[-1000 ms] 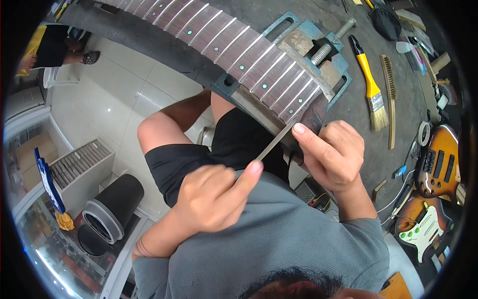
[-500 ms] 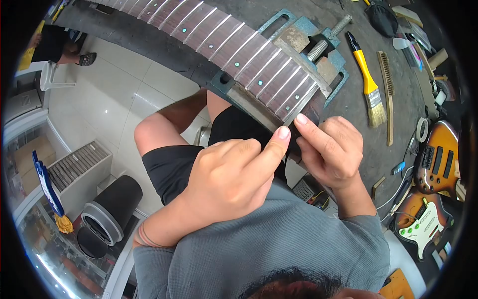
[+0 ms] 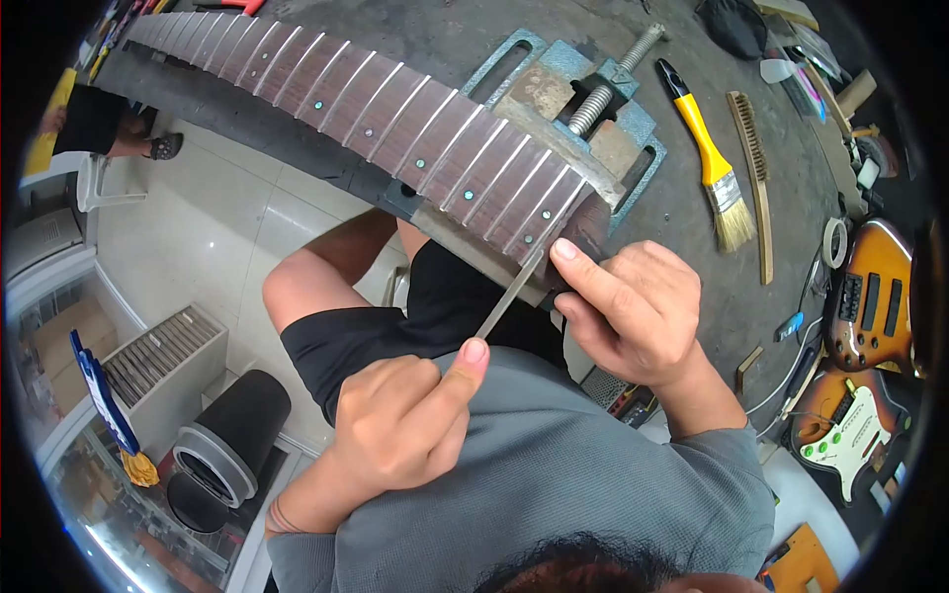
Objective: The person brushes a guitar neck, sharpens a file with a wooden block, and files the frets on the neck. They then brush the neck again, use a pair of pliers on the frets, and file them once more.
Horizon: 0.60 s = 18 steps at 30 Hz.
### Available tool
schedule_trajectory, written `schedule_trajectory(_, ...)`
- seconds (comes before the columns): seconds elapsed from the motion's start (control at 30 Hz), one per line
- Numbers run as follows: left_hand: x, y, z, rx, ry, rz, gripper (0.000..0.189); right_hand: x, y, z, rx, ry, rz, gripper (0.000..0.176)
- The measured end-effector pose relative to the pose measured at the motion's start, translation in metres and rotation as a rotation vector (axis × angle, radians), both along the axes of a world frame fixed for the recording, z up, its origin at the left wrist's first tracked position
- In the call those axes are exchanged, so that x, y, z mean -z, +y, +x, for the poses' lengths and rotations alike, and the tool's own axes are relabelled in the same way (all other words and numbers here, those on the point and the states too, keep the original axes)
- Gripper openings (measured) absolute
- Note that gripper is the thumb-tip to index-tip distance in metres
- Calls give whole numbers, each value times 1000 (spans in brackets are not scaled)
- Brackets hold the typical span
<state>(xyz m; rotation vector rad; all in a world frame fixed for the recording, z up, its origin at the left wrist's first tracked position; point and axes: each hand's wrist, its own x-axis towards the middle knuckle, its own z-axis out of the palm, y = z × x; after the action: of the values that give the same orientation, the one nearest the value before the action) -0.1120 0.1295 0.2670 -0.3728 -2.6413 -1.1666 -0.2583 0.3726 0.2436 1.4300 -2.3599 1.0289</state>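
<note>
Left hand (image 3: 405,425): fingers (image 3: 465,366) curled shut round the near end of a thin flat steel file (image 3: 509,292), index laid straight along the blade. I read this as steering the angle.

Right hand (image 3: 623,306): index tip pressed on top of the file's far end, thumb apparently beneath it, the other fingers folded. This grip loads the tip where it cuts.

The file's far end rests against the last fret, at the butt end of a long guitar neck with a dark wood fretboard, metal frets and pale dot inlays (image 3: 395,104).

The neck lies across a blue-green iron bench vise (image 3: 583,109), which holds the end steady and lets it overhang the edge of the grey work surface (image 3: 692,237), above the person's lap.

Further out on the surface, within the right hand's reach: a yellow-handled paintbrush (image 3: 704,148), and just beside it a wooden-handled wire brush (image 3: 756,178).

A roll of tape (image 3: 835,242) sits near the far edge. Beyond it are two sunburst guitar bodies (image 3: 875,296), well apart from the work.
</note>
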Motion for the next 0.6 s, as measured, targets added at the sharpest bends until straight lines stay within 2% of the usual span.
schedule_trajectory(0.13,6,16,-47,6,74,47,63,5,0,0,0,12,-29,60)
schedule_trajectory(0.27,2,6,-14,-12,45,6,59,2,1,2,-3,-5,-8,60)
schedule_trajectory(0.3,-10,-1,-3,7,-53,-24,57,3,0,2,-1,-5,-13,60)
schedule_trajectory(0.4,-5,6,-11,-16,-2,12,59,3,0,3,4,-5,-13,60)
schedule_trajectory(0.5,2,19,-49,-3,68,18,60,4,-1,5,9,8,-15,60)
schedule_trajectory(0.6,1,9,-29,9,37,25,60,1,1,4,7,-16,5,60)
